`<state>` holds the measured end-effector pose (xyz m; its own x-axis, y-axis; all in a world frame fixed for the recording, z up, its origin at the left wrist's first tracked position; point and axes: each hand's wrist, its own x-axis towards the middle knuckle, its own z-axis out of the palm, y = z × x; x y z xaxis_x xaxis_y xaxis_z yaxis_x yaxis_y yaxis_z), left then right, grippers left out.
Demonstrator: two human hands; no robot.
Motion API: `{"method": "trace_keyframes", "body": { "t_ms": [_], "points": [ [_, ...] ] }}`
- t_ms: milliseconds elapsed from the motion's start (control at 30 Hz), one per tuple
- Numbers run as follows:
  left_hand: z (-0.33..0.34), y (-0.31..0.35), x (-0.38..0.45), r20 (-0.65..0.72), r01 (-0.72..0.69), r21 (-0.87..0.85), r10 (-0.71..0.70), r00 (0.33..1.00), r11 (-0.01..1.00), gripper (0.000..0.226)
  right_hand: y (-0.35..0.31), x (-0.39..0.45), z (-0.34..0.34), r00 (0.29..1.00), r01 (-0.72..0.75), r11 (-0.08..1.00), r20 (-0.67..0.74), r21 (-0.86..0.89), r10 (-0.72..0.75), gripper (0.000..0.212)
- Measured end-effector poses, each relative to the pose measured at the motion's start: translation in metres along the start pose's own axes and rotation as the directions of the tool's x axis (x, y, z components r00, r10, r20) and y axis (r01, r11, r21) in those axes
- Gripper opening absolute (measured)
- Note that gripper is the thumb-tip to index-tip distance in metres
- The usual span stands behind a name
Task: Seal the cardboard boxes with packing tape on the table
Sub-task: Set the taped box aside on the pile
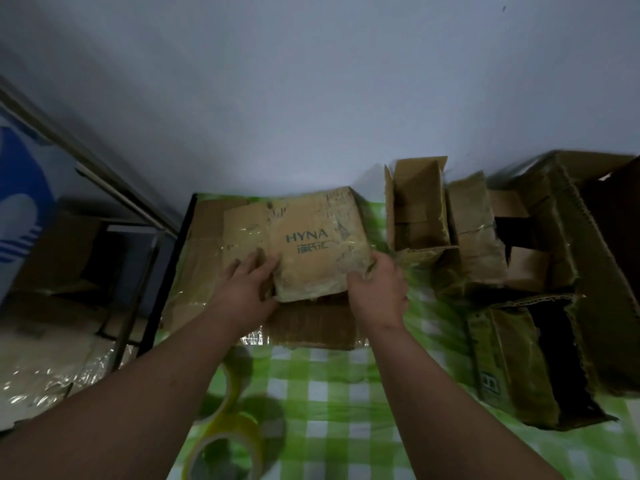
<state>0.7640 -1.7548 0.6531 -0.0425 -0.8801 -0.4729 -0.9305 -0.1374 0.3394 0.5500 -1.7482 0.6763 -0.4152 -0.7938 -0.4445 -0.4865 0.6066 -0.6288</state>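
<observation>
HYNA box (311,244) sits mid-desk (329,393). Left hand (247,289) presses flat, fingers straight, on the left flap; right hand (379,292) grips the right edge. Risk: tape rolls (225,434) lie near, unheld; freeing either hand likely lets the worn flaps spring open.

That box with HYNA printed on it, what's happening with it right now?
A person is handling the HYNA box with both hands on a table with a green checked cloth. The left hand rests flat on its left flap; the right hand grips its right edge. Two tape rolls lie untouched near the person. Several open boxes wait to the right.
</observation>
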Motion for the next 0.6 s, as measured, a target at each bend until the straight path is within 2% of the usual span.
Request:
{"method": "trace_keyframes", "body": {
  "t_ms": [100,167,333,500,600],
  "points": [
    [-0.01,-0.003,-0.007,-0.135,-0.063,-0.198,0.036,0.99,0.978,0.05,-0.005,-0.002,-0.001,0.998,0.049,0.992,-0.032,0.117,-0.045,0.048],
    [-0.022,-0.002,-0.013,-0.202,-0.098,-0.27,0.043,0.979,0.958,0.041,-0.01,-0.006,-0.002,0.998,0.065,0.975,-0.032,0.212,-0.06,0.045],
    [-0.054,0.004,-0.018,-0.348,-0.084,-0.435,-0.081,0.934,0.896,0.036,-0.022,-0.023,-0.006,0.99,0.135,0.911,-0.009,0.389,-0.143,0.049],
    [-0.082,0.017,-0.026,-0.477,-0.181,-0.581,-0.152,0.866,0.794,0.036,-0.028,-0.034,-0.003,0.972,0.197,0.882,0.035,0.429,-0.234,0.074],
    [-0.099,0.028,-0.031,-0.492,-0.179,-0.672,-0.252,0.833,0.719,0.036,-0.032,-0.038,0.001,0.971,0.185,0.895,0.062,0.405,-0.229,0.093]
  ]
}}
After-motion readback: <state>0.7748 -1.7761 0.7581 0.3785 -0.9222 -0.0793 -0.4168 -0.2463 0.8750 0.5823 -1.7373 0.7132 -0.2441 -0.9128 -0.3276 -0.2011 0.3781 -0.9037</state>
